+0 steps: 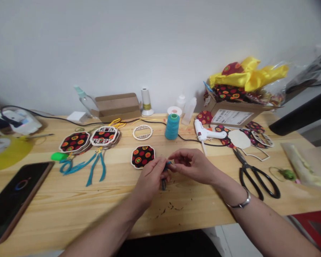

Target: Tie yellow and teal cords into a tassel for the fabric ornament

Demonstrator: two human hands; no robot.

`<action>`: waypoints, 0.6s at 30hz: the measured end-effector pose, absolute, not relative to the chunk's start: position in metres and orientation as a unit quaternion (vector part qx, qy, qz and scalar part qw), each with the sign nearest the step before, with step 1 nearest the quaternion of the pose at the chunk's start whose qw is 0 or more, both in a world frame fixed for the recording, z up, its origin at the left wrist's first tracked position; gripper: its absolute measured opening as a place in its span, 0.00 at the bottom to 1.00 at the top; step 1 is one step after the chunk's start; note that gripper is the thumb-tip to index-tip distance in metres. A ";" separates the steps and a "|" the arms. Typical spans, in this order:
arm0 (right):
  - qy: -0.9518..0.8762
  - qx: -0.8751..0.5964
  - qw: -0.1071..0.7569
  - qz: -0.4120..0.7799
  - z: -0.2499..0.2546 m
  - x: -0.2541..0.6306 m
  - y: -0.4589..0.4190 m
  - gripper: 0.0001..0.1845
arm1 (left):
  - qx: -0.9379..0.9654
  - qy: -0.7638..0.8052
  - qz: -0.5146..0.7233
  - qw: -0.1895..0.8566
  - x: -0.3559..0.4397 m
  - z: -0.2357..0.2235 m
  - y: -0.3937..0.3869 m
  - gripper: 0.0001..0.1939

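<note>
My left hand (155, 175) is closed round a bundle of teal thread (164, 184), whose lower end hangs below the fingers. At the top of that bundle, the thumb and fingertips of my right hand (188, 164) pinch the teal thread. Just behind my left hand lies a scalloped panel (142, 157) of dark floral fabric in a pale wooden frame. Further back, a teal thread spool (172, 127) stands upright. A round wooden lattice piece (142, 132) lies to the left of the spool.
Black-handled scissors (256, 175) and a white glue gun (207, 133) lie to the right. On the left are stacked fabric panels (75, 141), lattice-topped panels (104, 136) with teal tassels, and a phone (16, 200). A cardboard box (230, 112) holding fabric stands back right.
</note>
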State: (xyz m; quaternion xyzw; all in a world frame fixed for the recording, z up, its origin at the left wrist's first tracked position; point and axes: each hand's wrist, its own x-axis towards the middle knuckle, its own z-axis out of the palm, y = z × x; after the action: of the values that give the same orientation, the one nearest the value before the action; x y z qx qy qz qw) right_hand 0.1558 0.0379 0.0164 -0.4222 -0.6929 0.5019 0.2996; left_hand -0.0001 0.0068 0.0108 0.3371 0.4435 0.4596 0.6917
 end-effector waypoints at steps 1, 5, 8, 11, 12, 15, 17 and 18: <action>-0.699 -0.423 0.300 0.492 0.017 0.155 0.038 0.13 | 0.339 0.445 0.457 0.691 0.000 0.012 0.007 0.13; -0.715 -0.422 0.297 0.472 0.017 0.154 0.037 0.09 | 0.365 0.460 0.445 0.677 -0.001 0.013 0.006 0.13; -0.720 -0.425 0.296 0.462 0.016 0.155 0.037 0.07 | 0.383 0.467 0.432 0.670 -0.002 0.012 0.006 0.13; -0.715 -0.426 0.298 0.467 0.015 0.155 0.037 0.07 | 0.386 0.470 0.433 0.665 -0.002 0.012 0.006 0.13; -0.711 -0.426 0.301 0.472 0.014 0.155 0.037 0.07 | 0.386 0.474 0.433 0.663 -0.002 0.013 0.006 0.13; -0.697 -0.420 0.305 0.495 0.012 0.156 0.038 0.07 | 0.385 0.477 0.431 0.662 -0.001 0.014 0.006 0.13; -0.699 -0.414 0.303 0.499 0.012 0.156 0.039 0.05 | 0.382 0.472 0.431 0.667 0.000 0.014 0.006 0.13; -0.704 -0.412 0.299 0.496 0.012 0.156 0.039 0.05 | 0.378 0.468 0.431 0.673 0.000 0.014 0.006 0.13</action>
State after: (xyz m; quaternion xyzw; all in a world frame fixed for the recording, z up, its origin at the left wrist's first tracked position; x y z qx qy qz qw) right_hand 0.1562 0.0389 0.0118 -0.4118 -0.7035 0.4959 0.2993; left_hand -0.0005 0.0061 0.0140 0.3779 0.4680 0.4307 0.6728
